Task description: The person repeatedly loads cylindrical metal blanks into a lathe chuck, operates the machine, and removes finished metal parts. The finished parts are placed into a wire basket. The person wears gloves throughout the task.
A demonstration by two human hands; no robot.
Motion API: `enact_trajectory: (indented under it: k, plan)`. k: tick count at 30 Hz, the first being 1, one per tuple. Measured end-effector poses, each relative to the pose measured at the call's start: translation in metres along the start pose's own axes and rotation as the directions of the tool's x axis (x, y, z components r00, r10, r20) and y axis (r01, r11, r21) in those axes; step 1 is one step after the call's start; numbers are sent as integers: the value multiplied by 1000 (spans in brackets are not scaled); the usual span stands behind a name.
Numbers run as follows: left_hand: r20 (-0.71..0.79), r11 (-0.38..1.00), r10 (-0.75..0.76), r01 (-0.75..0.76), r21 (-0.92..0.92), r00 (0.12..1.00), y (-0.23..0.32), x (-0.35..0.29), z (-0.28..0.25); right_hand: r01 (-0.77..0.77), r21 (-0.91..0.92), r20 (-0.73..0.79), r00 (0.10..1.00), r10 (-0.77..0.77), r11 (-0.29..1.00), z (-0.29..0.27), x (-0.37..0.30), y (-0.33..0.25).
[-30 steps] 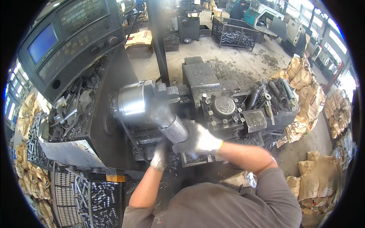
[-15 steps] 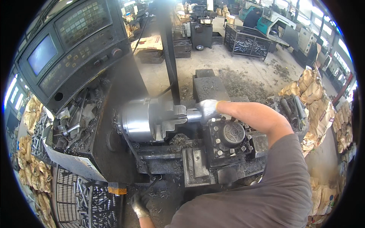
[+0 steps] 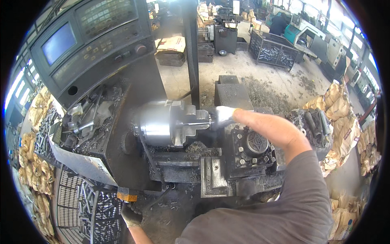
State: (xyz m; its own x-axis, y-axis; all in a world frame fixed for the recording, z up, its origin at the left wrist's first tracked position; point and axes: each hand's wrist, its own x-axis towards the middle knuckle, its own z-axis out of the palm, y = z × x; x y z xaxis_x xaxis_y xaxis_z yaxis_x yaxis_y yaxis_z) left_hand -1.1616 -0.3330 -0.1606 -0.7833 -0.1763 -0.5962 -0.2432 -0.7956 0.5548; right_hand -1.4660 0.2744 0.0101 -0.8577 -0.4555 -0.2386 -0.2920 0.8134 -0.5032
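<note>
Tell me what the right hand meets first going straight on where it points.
Pointing left in the picture, the right hand would probably meet the stepped front of the metal chuck first; blur leaves the exact gap unclear.

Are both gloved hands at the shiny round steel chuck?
No: the right hand is by the chuck, but the left hand is near the orange rectangular block.

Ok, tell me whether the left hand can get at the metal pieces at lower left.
Probably yes: the left hand is just right of the metal pieces, and nothing visible blocks the nearest ones; the bar lies beyond those. Their depth below the hand is hard to judge.
</note>
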Motion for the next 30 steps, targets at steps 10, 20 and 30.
enact_trajectory:
  k: [10, 20, 30]
  plan:
    - [-68, 234, 842, -249, 940, 535, -14, -47, 41, 111, -41, -719, 686, -106, 993, -12, -154, -108]
    - [842, -660, 540, -611, 437, 19, 66, -62, 423, 94, 425, -710, 652, 267, 901, 163, -320, -171]
    - [837, -775, 521, -318, 546, 168, 83, 19, 526, -42, 518, -511, 786, 348, 855, 231, -336, -136]
